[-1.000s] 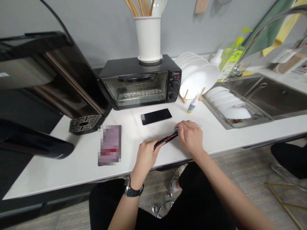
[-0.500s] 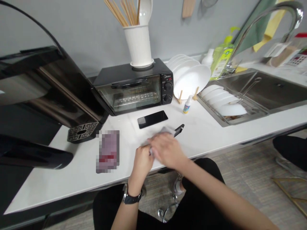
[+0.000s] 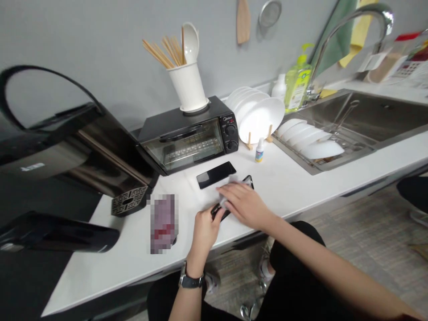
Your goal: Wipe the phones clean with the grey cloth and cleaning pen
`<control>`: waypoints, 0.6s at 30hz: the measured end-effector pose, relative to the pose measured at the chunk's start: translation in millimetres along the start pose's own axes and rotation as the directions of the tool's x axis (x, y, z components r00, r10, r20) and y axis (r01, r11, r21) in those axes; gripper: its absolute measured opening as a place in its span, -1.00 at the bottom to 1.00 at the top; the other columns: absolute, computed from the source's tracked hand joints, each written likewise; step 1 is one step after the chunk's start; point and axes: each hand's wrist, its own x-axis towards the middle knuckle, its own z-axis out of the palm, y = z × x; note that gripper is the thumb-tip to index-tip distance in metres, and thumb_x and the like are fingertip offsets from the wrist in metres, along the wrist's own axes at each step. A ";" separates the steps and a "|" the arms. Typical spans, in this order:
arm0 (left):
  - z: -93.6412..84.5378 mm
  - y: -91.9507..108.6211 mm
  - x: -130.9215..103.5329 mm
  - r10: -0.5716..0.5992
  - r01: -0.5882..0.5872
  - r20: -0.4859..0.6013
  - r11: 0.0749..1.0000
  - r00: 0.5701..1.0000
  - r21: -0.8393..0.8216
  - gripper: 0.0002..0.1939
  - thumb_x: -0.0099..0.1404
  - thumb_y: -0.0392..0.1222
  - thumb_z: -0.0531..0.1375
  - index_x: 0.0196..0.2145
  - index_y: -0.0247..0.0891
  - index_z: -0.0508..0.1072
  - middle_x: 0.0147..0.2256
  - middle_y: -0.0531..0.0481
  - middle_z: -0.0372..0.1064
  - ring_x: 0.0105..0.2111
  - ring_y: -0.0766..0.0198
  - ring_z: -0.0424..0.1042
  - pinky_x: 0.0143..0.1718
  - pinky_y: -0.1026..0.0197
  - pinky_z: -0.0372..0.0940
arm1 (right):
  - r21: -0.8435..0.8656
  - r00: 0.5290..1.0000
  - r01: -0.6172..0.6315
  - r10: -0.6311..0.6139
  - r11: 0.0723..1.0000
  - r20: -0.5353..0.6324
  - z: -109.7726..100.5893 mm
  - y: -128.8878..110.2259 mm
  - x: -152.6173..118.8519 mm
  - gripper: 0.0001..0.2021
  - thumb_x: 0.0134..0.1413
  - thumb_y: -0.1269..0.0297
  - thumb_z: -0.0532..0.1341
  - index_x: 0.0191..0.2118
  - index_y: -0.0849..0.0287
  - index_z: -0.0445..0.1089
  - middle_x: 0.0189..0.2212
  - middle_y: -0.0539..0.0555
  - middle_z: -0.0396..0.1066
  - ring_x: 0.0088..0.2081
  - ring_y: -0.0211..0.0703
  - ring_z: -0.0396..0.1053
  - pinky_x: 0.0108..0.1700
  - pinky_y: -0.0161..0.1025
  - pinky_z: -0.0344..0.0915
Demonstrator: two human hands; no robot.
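Observation:
My left hand [image 3: 204, 229] grips the near end of a black phone case [image 3: 228, 214] at the counter's front. Its far end shows beyond my right hand [image 3: 248, 206], and the middle is covered. Under my right hand's fingers is a crumpled pale grey cloth [image 3: 223, 203], pressed onto the case. A black phone [image 3: 216, 174] lies flat just behind my hands. To its right stands a small white spray bottle [image 3: 259, 150] with a coloured label.
A toaster oven [image 3: 190, 138] stands behind, with a white utensil holder [image 3: 189, 87] on top. White plates [image 3: 262, 120] stand in a rack near the sink [image 3: 377, 156]. At left are a black coffee machine [image 3: 110, 151] and a pixelated purple item [image 3: 163, 225].
My right hand has slid the cloth along the case, away from my left hand, baring more of the near end. The view has shifted slightly.

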 end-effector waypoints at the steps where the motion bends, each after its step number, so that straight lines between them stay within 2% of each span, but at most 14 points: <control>1: -2.1 1.9 1.2 -0.021 0.019 -0.022 0.998 1.000 -0.060 -0.79 0.40 -0.15 0.24 -0.32 -0.25 0.63 -0.39 -0.05 0.65 -0.41 0.17 0.62 -0.34 0.25 0.44 | 0.026 1.000 0.018 -0.018 0.999 0.000 -2.5 3.9 -3.0 -0.60 0.40 0.31 0.18 0.28 0.01 0.42 0.05 0.16 0.60 0.04 -0.03 0.56 0.18 0.08 0.48; 3: -4.9 8.5 4.3 -0.061 0.032 -0.117 0.972 0.991 -0.234 -0.82 0.34 -0.08 0.31 -0.31 -0.24 0.61 -0.35 -0.03 0.67 -0.35 0.16 0.65 -0.27 0.23 0.49 | 0.090 0.997 0.070 -0.071 0.994 0.009 -8.9 14.3 -10.6 -0.56 0.43 0.39 0.11 0.33 0.01 0.38 0.07 0.14 0.60 0.06 -0.07 0.57 0.17 0.02 0.50; 5: -5.5 18.7 7.7 -0.089 -0.021 -0.251 0.913 0.964 -0.406 -0.81 0.29 -0.07 0.36 -0.35 -0.24 0.54 -0.30 -0.08 0.68 -0.22 0.10 0.68 -0.14 0.16 0.53 | 0.169 0.995 0.097 -0.101 0.981 0.017 -14.4 24.0 -18.9 -0.52 0.46 0.43 0.04 0.38 0.03 0.31 0.13 0.16 0.57 0.11 -0.10 0.56 0.17 -0.04 0.50; 8: -4.7 37.3 11.6 -0.111 -0.097 -0.351 0.845 0.930 -0.526 -0.78 0.27 -0.06 0.39 -0.33 -0.24 0.50 -0.23 -0.14 0.68 -0.09 0.05 0.68 -0.04 0.09 0.54 | 0.330 0.999 0.007 -0.020 0.944 0.036 -15.6 28.9 -29.3 -0.53 0.51 0.34 0.01 0.42 0.04 0.26 0.19 0.16 0.53 0.15 -0.07 0.54 0.16 -0.08 0.50; 10: -5.2 48.6 13.1 -0.131 -0.078 -0.372 0.864 0.919 -0.497 -0.76 0.28 -0.03 0.39 -0.31 -0.25 0.52 -0.26 -0.13 0.68 -0.20 0.11 0.68 -0.15 0.17 0.55 | 0.447 0.992 -0.122 0.096 0.886 0.080 -12.0 25.7 -32.7 -0.60 0.52 0.19 0.04 0.31 0.04 0.41 0.05 0.10 0.61 0.03 -0.03 0.60 0.07 -0.11 0.53; 12: -6.5 56.4 13.9 -0.152 -0.046 -0.403 0.897 0.903 -0.440 -0.74 0.29 0.00 0.38 -0.31 -0.27 0.55 -0.34 -0.07 0.65 -0.34 0.20 0.64 -0.29 0.27 0.50 | 0.530 0.970 -0.240 0.221 0.813 0.099 -8.3 21.0 -32.1 -0.62 0.49 0.04 0.08 0.01 0.10 0.59 -0.25 0.04 0.65 -0.23 -0.04 0.62 -0.14 -0.18 0.54; 13: -7.1 58.9 14.1 -0.151 -0.039 -0.416 0.910 0.897 -0.414 -0.73 0.29 0.01 0.38 -0.32 -0.28 0.56 -0.37 -0.04 0.64 -0.37 0.23 0.61 -0.32 0.29 0.47 | 0.551 0.957 -0.278 0.277 0.786 0.088 -7.6 18.8 -29.8 -0.57 0.49 -0.01 0.06 -0.13 0.12 0.61 -0.37 0.02 0.61 -0.34 -0.06 0.58 -0.25 -0.21 0.51; 15: -7.2 61.1 14.5 -0.123 -0.050 -0.422 0.925 0.898 -0.376 -0.75 0.31 -0.01 0.36 -0.30 -0.28 0.58 -0.36 -0.03 0.63 -0.37 0.24 0.59 -0.33 0.31 0.44 | 0.576 0.914 -0.322 0.405 0.751 -0.017 -10.3 14.1 -20.5 -0.49 0.51 -0.04 -0.02 -0.23 0.13 0.58 -0.44 0.04 0.56 -0.39 -0.06 0.53 -0.31 -0.21 0.48; 17: -6.0 61.0 15.7 -0.081 -0.077 -0.411 0.932 0.908 -0.354 -0.78 0.35 -0.04 0.34 -0.26 -0.27 0.61 -0.31 -0.04 0.64 -0.33 0.23 0.59 -0.30 0.30 0.44 | 0.589 0.855 -0.310 0.490 0.747 -0.172 -18.2 6.7 -5.3 -0.51 0.54 0.00 -0.07 -0.11 0.11 0.56 -0.30 0.11 0.60 -0.24 0.00 0.56 -0.17 -0.13 0.51; 18: -5.2 60.5 16.7 -0.059 -0.088 -0.398 0.936 0.915 -0.342 -0.79 0.37 -0.05 0.32 -0.24 -0.26 0.62 -0.28 -0.05 0.64 -0.31 0.22 0.59 -0.27 0.29 0.44 | 0.586 0.843 -0.280 0.487 0.760 -0.230 -23.0 1.2 3.9 -0.54 0.54 0.03 -0.07 -0.04 0.09 0.55 -0.21 0.14 0.62 -0.14 0.03 0.57 -0.07 -0.08 0.51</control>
